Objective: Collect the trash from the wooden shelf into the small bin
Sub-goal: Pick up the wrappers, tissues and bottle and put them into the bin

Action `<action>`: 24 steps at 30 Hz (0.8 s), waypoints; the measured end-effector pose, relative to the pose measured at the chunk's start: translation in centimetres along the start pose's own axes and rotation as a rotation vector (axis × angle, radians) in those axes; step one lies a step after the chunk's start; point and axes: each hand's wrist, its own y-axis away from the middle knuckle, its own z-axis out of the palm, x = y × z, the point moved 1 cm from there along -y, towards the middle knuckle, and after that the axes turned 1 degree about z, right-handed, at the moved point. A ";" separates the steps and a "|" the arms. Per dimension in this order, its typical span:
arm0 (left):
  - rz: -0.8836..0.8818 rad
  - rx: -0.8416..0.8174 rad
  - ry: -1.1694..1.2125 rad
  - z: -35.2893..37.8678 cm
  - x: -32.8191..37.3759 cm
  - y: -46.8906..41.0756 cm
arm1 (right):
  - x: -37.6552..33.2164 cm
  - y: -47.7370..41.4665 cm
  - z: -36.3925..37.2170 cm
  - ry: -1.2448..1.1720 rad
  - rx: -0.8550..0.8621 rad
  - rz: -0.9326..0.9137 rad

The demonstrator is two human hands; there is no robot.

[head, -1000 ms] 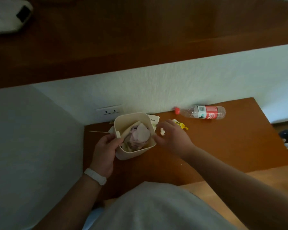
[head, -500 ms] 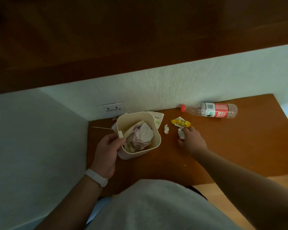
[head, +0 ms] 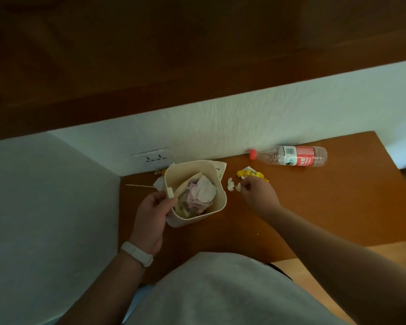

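Observation:
The small cream bin (head: pixel 217 207) stands on the wooden shelf (head: pixel 326 207), tilted toward me and stuffed with crumpled tissue and wrappers. My left hand (head: pixel 154 212) grips its left rim. My right hand (head: pixel 259 192) rests on the shelf to the bin's right, fingertips pinched on a small white paper scrap (head: pixel 238 186). A second white scrap (head: pixel 230 184) lies just left of it. A yellow wrapper (head: pixel 250 172) sits right behind my right hand. An empty plastic bottle (head: pixel 291 156) with a red label and cap lies against the wall.
A thin wooden stick (head: pixel 138 186) and white paper (head: pixel 158 182) lie left of the bin, a printed paper (head: pixel 220 167) behind it. A wall socket (head: pixel 151 157) sits above the shelf corner. A dark wooden ledge (head: pixel 150 66) overhangs.
My right hand left the bin, reached right to a white scrap by the yellow wrapper, and has now drawn back left with the scrap pinched. The left hand kept holding the bin.

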 end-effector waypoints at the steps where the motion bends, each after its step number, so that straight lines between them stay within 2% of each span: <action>1: -0.003 -0.012 -0.006 0.1 -0.1 -0.1 | -0.9 0.5 -0.7 -0.064 0.028 -0.020; 4: -0.010 -0.034 -0.025 0.5 -0.2 -0.5 | -3.9 2.3 -2.5 -0.192 0.097 -0.154; 7: -0.030 -0.071 -0.019 1.1 0.0 -0.9 | -6.5 4.1 -3.5 -0.171 0.126 -0.312; 12: -0.011 -0.144 -0.037 2.1 0.5 -1.3 | -7.4 6.0 -3.3 -0.090 0.042 -0.435; 15: 0.002 -0.162 -0.039 2.5 0.9 -1.6 | -6.8 6.5 -3.3 -0.100 0.032 -0.411; 19: 0.012 -0.158 -0.033 2.7 1.5 -1.9 | -4.9 5.8 -3.8 -0.207 0.144 -0.302; 22: 0.018 -0.142 -0.027 2.2 1.8 -2.0 | -2.3 3.6 -3.5 -0.144 0.187 -0.177; 24: 0.023 -0.134 -0.014 1.9 1.9 -2.0 | -0.4 1.8 -3.1 -0.037 0.148 -0.095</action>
